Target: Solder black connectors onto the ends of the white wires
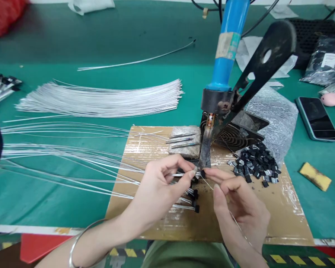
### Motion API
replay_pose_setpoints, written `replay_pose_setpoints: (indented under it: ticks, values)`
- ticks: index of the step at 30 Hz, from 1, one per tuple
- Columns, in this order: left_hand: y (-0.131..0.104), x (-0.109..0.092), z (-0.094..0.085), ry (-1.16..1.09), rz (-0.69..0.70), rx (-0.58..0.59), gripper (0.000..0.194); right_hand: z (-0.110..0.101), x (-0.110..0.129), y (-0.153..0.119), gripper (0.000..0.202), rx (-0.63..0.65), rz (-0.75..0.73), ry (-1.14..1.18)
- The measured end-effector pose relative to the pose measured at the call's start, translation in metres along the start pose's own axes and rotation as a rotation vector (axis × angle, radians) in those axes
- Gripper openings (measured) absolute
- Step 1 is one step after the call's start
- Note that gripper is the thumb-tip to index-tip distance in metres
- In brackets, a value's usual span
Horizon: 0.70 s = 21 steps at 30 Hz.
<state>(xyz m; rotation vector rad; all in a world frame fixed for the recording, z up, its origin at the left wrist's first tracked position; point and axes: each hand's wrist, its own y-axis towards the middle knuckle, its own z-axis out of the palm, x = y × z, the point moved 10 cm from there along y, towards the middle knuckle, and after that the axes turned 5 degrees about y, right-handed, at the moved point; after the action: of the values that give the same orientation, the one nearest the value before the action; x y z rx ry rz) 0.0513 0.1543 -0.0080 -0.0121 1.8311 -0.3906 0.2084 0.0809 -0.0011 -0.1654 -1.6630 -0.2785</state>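
My left hand (159, 190) is closed in a pinch around white wires (178, 174), whose ends reach toward a small black connector (202, 174) under the iron tip. My right hand (241, 204) is closed on a thin strand of solder wire (207, 183), which runs across the palm. Its fingertips lie close beside the connector. A blue-handled soldering iron (225, 63) hangs tip down in a black metal bracket (264, 56), the tip meeting the work between my hands. Several finished-looking wires with black ends (195, 208) lie under my left hand. Exact contact at the tip is partly hidden.
A cardboard sheet (287, 212) covers the green table. Loose black connectors (257, 163) are piled right of the iron. A large bundle of white wires (100, 100) lies at the back left. A phone (318, 119) and a yellow sponge (315, 176) are at right.
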Motion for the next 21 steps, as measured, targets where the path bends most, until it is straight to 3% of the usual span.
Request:
replay_pose_setpoints:
  ticks: [21]
  values:
    - [0.0027,-0.0100,-0.0036,0.036,0.032,-0.029,0.009,0.0001,0.0025,0.0075,0.018,-0.011,-0.023,0.048]
